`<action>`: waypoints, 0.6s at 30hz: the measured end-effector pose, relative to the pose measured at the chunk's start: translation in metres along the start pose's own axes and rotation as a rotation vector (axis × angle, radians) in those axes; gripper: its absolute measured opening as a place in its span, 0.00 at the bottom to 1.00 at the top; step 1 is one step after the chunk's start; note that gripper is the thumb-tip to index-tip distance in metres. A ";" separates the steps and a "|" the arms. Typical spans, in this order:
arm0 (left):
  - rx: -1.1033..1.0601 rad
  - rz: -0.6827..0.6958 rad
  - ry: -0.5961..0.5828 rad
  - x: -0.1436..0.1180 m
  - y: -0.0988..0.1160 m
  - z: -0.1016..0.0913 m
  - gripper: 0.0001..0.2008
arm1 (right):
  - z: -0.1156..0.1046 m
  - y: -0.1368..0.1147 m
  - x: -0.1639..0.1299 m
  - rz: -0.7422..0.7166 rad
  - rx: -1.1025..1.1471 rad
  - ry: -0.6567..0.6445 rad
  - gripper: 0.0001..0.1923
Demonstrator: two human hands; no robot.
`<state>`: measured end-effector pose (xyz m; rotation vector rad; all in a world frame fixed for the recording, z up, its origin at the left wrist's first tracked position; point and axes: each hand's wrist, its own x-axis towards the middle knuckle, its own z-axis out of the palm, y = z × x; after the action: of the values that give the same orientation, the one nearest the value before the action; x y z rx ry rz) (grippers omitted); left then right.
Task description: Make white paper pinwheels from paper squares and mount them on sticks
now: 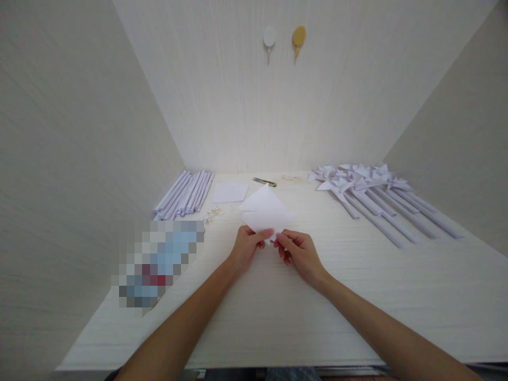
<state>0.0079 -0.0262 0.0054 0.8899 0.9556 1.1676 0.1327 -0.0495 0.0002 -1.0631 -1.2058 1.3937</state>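
Above the worktop [357,312], paper [266,209] was pinched by left fingers [263,234] and right fingers [287,242]. Tearing was risked through uneven pulling.

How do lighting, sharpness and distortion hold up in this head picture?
Head view: light is soft and dim, without harsh glare; the left wall looks greyer than the table; the white paper nearly blends into that pale surface; the walls splay in wide-angle perspective; fine detail on the paper pinwheels is soft; a pixelated patch hides something at left.
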 end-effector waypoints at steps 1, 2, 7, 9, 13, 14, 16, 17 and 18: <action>0.003 0.003 0.002 0.000 -0.001 0.000 0.10 | 0.000 0.000 0.000 0.000 -0.002 0.005 0.14; 0.005 0.005 0.005 0.000 -0.001 0.000 0.10 | 0.000 -0.001 0.000 0.001 -0.005 0.011 0.14; 0.019 0.008 0.019 0.001 -0.003 -0.001 0.10 | 0.000 -0.001 0.001 0.014 -0.013 0.031 0.12; 0.023 0.006 0.020 0.001 -0.003 -0.001 0.10 | 0.000 0.000 0.002 0.020 -0.002 0.037 0.12; 0.031 0.013 0.029 0.000 -0.001 0.000 0.10 | 0.000 -0.001 0.002 0.040 0.007 0.031 0.11; 0.036 0.019 0.031 -0.001 -0.001 0.000 0.10 | 0.000 -0.001 0.002 0.044 0.010 0.027 0.11; 0.050 0.031 0.031 -0.001 -0.001 0.001 0.10 | 0.001 -0.001 0.002 0.050 0.013 0.022 0.12; 0.056 0.036 0.029 -0.001 -0.001 0.001 0.10 | 0.001 -0.002 0.002 0.052 0.012 0.018 0.11; 0.061 0.039 0.029 -0.001 -0.001 0.000 0.10 | 0.001 -0.002 0.002 0.052 0.010 0.013 0.11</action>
<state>0.0086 -0.0274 0.0045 0.9463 1.0055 1.1927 0.1320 -0.0472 0.0018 -1.1026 -1.1680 1.4289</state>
